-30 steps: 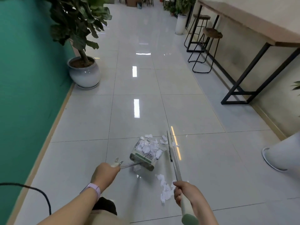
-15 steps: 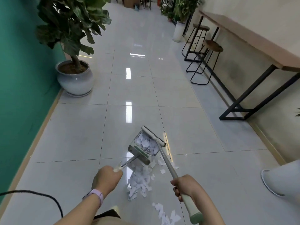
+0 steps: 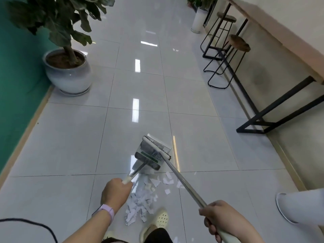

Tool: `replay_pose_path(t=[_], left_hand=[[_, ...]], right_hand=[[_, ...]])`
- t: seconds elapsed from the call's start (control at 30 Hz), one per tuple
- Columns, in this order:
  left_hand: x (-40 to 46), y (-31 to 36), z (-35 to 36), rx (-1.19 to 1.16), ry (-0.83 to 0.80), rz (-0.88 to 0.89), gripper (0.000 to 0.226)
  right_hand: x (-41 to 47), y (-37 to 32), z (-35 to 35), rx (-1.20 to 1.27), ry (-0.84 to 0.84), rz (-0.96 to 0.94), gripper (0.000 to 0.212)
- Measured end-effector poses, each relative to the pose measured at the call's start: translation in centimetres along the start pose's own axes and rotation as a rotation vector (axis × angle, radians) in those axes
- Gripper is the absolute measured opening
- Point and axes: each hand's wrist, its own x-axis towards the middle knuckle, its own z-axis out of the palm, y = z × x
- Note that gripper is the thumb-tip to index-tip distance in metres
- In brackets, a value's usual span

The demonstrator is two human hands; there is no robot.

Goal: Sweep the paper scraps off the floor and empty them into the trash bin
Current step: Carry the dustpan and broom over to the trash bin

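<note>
A broom handle (image 3: pixel 185 185) is gripped by the right hand (image 3: pixel 219 220), fingers curled around it. A dustpan handle (image 3: pixel 138 171) is clasped in the left hand (image 3: pixel 114 192). Paper scraps (image 3: pixel 143 197) are scattered on the tiled floor (image 3: pixel 61 146) between the hands. Beyond them, the broom head (image 3: pixel 156 146) is set inside the raised dustpan (image 3: pixel 150 153). A potted plant (image 3: pixel 67 71) is seen far left.

Glossy pale tiled floor (image 3: pixel 70 137), pile of torn paper scraps (image 3: pixel 143 199) near a cream shoe (image 3: pixel 160 219), potted plant (image 3: pixel 67 72) by the green wall, two bar stools (image 3: pixel 228 50)
</note>
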Motion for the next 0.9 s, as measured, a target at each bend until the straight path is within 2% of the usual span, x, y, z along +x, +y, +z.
replay_pose_path(t=[0.37, 0.57, 0.67, 0.77, 0.9], left_hand=[[1.6, 13.4, 6.6, 0.019, 0.066, -0.005, 0.043], [3.9, 20.0, 9.9, -0.057, 0.119, 0.038, 0.060], [5.5, 23.6, 11.4, -0.118, 0.132, 0.058, 0.061], [7.1, 26.6, 12.3, -0.205, 0.144, 0.055, 0.061], [9.9, 29.8, 13.5, -0.331, 0.189, 0.006, 0.069]], right_hand=[[9.6, -3.1, -14.8, 0.069, 0.044, -0.118, 0.006], [15.0, -4.7, -18.2, 0.125, 0.000, -0.110, 0.011], [17.0, -6.8, -19.7, 0.052, -0.039, -0.109, 0.015], [18.3, -9.4, -21.1, -0.049, -0.038, -0.126, 0.009], [20.9, -13.2, -23.4, -0.006, -0.053, -0.122, 0.015]])
